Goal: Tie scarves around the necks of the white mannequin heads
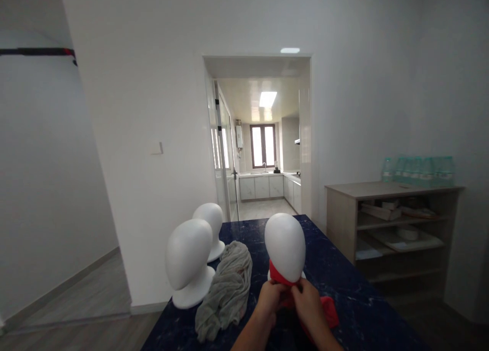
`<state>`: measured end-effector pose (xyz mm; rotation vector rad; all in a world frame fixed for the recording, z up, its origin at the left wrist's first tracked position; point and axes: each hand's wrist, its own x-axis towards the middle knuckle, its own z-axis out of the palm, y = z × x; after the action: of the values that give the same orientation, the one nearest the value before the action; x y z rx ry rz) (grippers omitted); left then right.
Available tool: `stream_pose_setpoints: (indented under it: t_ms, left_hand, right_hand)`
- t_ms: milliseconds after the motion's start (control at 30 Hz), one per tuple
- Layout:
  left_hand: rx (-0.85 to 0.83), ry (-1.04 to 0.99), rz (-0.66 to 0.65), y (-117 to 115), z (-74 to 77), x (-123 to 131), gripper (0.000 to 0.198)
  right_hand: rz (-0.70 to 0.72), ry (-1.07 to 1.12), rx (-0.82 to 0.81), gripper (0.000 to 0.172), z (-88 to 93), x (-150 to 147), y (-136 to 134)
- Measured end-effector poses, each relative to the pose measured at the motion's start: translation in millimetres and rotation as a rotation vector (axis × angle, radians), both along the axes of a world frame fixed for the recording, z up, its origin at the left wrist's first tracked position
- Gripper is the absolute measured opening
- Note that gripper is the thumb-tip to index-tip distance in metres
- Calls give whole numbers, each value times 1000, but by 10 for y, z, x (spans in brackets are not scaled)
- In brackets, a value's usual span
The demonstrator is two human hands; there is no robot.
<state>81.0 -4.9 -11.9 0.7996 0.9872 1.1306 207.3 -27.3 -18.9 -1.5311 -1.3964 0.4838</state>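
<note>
Left hand [268, 296] and right hand [307, 301] clamp fingers on red scarf [278, 277] at neck of white mannequin head [284, 245]; grey cloth [227, 286] lies just left, two bare heads [189, 260] beyond it.

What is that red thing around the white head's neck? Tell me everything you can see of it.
The red scarf is plain bright red and looks like thin, soft fabric. It wraps the neck of the nearest white mannequin head, which stands upright on the dark blue marbled table. The left hand and right hand pinch its ends together in front of the neck. A loose tail lies on the table beside the right hand. Whether it is knotted cannot be told.
</note>
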Motion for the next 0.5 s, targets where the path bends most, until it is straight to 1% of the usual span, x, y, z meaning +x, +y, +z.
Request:
stream_pose_setpoints:
  t_ms: [167,300,400,500]
  left_hand:
    - [-41,-69,30,-46,32,41,28]
    - [-66,-71,30,-49,95,59,27]
    - [-56,-41,5,-42,154,67,31]
    - [-29,14,-56,-50,205,41,39]
  right_hand:
    - [-37,-210,-76,40,90,43,-50]
    - [6,-263,-103,39,180,101,-90]
    - [27,-311,-110,37,265,136,-81]
    - [15,-406,-128,33,327,165,-47]
